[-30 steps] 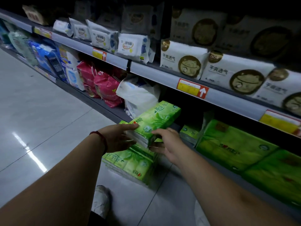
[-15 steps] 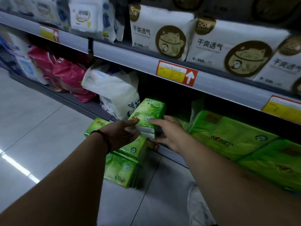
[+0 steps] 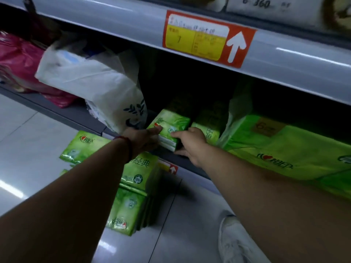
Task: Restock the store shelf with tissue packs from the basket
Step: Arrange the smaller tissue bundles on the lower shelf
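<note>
At the shelf lip: tissue pack [image 3: 171,125] sits at the front of the bottom shelf [image 3: 76,114], held between both hands.
Left hand [image 3: 141,138]: thumb lies on the pack's top left corner; other fingers hidden, cannot tell.
Right hand [image 3: 190,144]: forefinger on top, thumb beneath, pinching the right corner.
Neighbours: white bag [image 3: 98,84] just left, big green packs [image 3: 284,149] right.
Floor: stack of packs [image 3: 133,186] under the left arm.

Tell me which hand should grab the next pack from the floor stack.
Likely left: the left hand is nearest the floor stack; the right hand is farther off, beyond the held pack.
</note>
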Demonstrator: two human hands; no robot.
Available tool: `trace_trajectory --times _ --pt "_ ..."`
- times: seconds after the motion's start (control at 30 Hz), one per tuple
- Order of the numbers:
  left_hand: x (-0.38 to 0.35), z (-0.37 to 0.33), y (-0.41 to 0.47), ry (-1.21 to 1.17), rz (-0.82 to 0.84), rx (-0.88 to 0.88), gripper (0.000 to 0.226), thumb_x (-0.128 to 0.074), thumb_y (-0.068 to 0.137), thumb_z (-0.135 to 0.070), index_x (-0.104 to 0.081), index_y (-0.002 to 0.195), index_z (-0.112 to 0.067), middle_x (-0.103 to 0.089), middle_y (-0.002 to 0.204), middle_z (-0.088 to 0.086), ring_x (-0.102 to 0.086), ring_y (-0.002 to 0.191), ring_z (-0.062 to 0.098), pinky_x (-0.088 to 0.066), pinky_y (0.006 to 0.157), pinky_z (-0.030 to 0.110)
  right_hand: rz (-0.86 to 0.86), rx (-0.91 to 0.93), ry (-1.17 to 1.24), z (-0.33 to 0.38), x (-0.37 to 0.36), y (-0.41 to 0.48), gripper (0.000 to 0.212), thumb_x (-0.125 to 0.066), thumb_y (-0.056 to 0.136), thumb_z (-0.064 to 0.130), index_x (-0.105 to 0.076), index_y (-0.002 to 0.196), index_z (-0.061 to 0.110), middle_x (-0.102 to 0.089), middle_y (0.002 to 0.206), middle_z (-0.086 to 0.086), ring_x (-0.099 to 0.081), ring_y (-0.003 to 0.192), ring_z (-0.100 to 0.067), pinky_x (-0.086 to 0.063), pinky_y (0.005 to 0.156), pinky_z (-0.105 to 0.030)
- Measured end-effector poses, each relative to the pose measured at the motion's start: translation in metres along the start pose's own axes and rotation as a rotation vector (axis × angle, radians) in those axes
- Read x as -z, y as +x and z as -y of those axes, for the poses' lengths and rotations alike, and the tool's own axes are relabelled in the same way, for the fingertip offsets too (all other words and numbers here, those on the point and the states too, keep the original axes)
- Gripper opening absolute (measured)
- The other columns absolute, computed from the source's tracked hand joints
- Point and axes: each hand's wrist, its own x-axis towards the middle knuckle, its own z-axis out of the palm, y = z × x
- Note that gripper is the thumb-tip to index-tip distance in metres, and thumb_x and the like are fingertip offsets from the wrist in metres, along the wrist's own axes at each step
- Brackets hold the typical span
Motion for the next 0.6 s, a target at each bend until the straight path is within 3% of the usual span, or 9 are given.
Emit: trace_trajectory --times 0.1,0.17,0.27,0.4,0.53,0.6 --pt "-0.014 0.010 0.018 0.139 -0.134 -0.121 0.073 -0.095 0.062 -0.047 -0.068 0.111 0.001 -0.074 0.103 0.019 -0.073 0.093 0.032 -0.060 0.089 0.052 -0.197 0.054 -0.009 -0.017 -0.005 0.014 0.044 -0.079 0.089 0.024 -0.056 0.126 0.018 -0.065 0.116 -0.008 -0.065 0.106 -0.033 -0.059 0.094 -0.050" --pt "-0.019 0.020 0.034 0.303 -0.189 -0.180 0.065 -0.092 0.066 -0.046 -0.072 0.109 -0.002 -0.076 0.104 0.018 -0.074 0.096 0.031 -0.061 0.088 0.051 -0.289 0.096 -0.050 -0.024 -0.011 0.016 0.049 -0.079 0.088 0.025 -0.056 0.130 0.022 -0.067 0.118 -0.010 -0.066 0.106 -0.035 -0.057 0.094 -0.049" --pt "-0.036 0.017 0.023 0.366 -0.227 -0.232 0.051 -0.087 0.071 -0.035 -0.075 0.112 -0.008 -0.076 0.107 0.013 -0.072 0.101 0.028 -0.060 0.091 0.046 -0.402 0.145 -0.092 -0.030 -0.020 0.017 0.039 -0.075 0.089 0.018 -0.056 0.123 0.019 -0.069 0.112 -0.011 -0.067 0.102 -0.033 -0.057 0.091 -0.045" --pt "-0.041 0.018 0.041 0.160 -0.182 -0.221 0.071 -0.077 0.056 -0.034 -0.070 0.121 -0.006 -0.075 0.108 0.015 -0.071 0.105 0.030 -0.057 0.096 0.050 -0.492 0.115 -0.100 -0.037 -0.022 0.021 0.016 -0.068 0.090 0.012 -0.068 0.106 0.011 -0.073 0.106 -0.014 -0.068 0.102 -0.034 -0.056 0.090 -0.043" --pt "-0.036 0.026 0.052 0.076 -0.146 -0.218 0.043 -0.064 0.057 -0.011 -0.070 0.098 0.001 -0.068 0.085 0.014 -0.071 0.097 0.035 -0.057 0.094 0.058 -0.372 0.080 -0.112 -0.042 -0.022 0.020 0.022 -0.067 0.091 0.008 -0.074 0.110 0.015 -0.075 0.114 -0.009 -0.068 0.109 -0.030 -0.055 0.098 -0.040" --pt "-0.036 0.021 0.040 0.037 -0.123 -0.199 0.020 -0.063 0.059 -0.007 -0.066 0.079 -0.007 -0.066 0.081 0.014 -0.070 0.095 0.034 -0.058 0.093 0.047 -0.331 0.063 -0.076 -0.039 -0.022 0.020 0.029 -0.064 0.093 0.009 -0.071 0.120 0.018 -0.073 0.120 -0.007 -0.066 0.111 -0.029 -0.054 0.101 -0.040"
